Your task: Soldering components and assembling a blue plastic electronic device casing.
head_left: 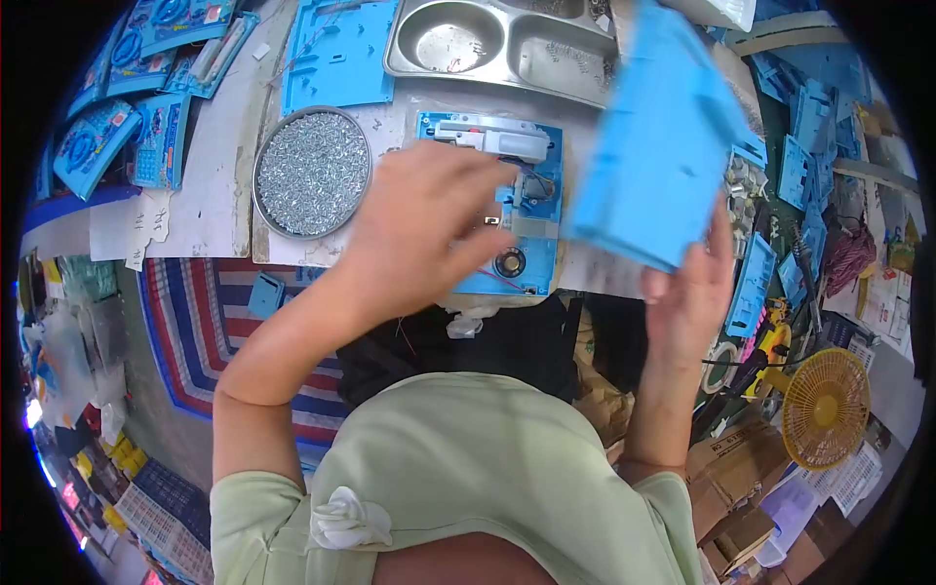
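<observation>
Pale-green shirt [458, 429] faces the near edge of the tabletop [219, 214]; right fingers [720, 239] pinch a raised blue panel [653, 156]; left fingers [478, 180] spread slightly over an open blue casing [541, 258] there.

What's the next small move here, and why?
Probably shift the left hand aside to let the blue panel come across: that hand covers part of the open blue casing, whose round speaker lies exposed, while the right hand holds the panel tilted, off to the right.
</observation>
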Action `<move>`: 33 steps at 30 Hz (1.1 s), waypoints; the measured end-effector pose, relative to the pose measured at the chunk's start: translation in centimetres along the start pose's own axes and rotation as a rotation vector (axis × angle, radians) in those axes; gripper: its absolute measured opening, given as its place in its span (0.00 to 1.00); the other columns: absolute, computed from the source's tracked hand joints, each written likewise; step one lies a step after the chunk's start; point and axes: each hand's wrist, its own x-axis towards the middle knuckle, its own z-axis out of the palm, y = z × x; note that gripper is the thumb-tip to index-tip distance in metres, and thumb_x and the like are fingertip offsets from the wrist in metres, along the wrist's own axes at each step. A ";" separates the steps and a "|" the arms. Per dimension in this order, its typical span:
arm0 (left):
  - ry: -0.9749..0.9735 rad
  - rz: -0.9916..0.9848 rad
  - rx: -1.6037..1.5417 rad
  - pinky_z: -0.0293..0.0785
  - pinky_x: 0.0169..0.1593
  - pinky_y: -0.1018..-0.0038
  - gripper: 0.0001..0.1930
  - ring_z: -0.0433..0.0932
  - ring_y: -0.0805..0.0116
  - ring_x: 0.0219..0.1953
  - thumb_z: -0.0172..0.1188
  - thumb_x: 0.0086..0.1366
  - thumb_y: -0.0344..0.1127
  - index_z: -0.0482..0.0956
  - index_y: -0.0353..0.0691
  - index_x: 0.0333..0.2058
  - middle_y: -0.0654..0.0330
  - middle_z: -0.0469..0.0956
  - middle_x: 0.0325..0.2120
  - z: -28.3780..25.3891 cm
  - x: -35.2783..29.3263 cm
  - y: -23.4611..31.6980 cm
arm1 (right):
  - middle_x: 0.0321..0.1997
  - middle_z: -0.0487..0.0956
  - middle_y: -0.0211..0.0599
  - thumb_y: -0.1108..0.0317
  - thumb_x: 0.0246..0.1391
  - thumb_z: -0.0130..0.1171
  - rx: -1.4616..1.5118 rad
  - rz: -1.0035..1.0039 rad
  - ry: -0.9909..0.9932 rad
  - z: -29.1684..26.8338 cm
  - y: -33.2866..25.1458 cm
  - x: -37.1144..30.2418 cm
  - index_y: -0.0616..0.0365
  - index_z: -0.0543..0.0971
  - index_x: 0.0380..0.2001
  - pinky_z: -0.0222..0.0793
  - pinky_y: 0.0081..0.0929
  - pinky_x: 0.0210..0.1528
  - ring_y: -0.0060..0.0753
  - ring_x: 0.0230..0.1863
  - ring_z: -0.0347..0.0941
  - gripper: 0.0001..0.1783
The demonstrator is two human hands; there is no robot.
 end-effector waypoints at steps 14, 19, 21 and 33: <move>-0.107 0.117 0.269 0.59 0.61 0.57 0.33 0.72 0.59 0.54 0.68 0.57 0.48 0.73 0.39 0.58 0.58 0.74 0.52 3.9 0.8 0.2 | 0.50 0.81 0.47 0.59 0.64 0.64 -0.068 -0.053 0.014 -3.1 -0.5 -0.1 0.68 0.55 0.73 0.60 0.15 0.17 0.18 0.21 0.70 0.44; -0.138 0.119 0.327 0.59 0.59 0.58 0.33 0.72 0.60 0.50 0.69 0.57 0.48 0.73 0.40 0.59 0.59 0.73 0.46 3.8 1.0 0.6 | 0.57 0.78 0.52 0.58 0.65 0.62 -0.102 -0.083 -0.025 -4.3 -0.1 0.0 0.70 0.55 0.73 0.58 0.13 0.15 0.15 0.21 0.69 0.43; -0.154 0.111 0.346 0.59 0.58 0.59 0.34 0.71 0.60 0.47 0.68 0.57 0.48 0.73 0.40 0.60 0.59 0.72 0.42 3.9 1.1 0.6 | 0.58 0.77 0.53 0.59 0.65 0.61 -0.080 -0.079 -0.040 -4.2 0.2 -0.1 0.69 0.55 0.73 0.58 0.14 0.16 0.16 0.22 0.69 0.43; -0.065 0.100 0.309 0.59 0.58 0.59 0.30 0.71 0.61 0.48 0.67 0.58 0.45 0.75 0.41 0.59 0.60 0.74 0.46 4.2 0.3 0.8 | 0.49 0.81 0.46 0.62 0.64 0.63 -0.049 -0.011 0.010 -2.9 1.1 -0.5 0.67 0.54 0.74 0.60 0.15 0.19 0.18 0.23 0.70 0.43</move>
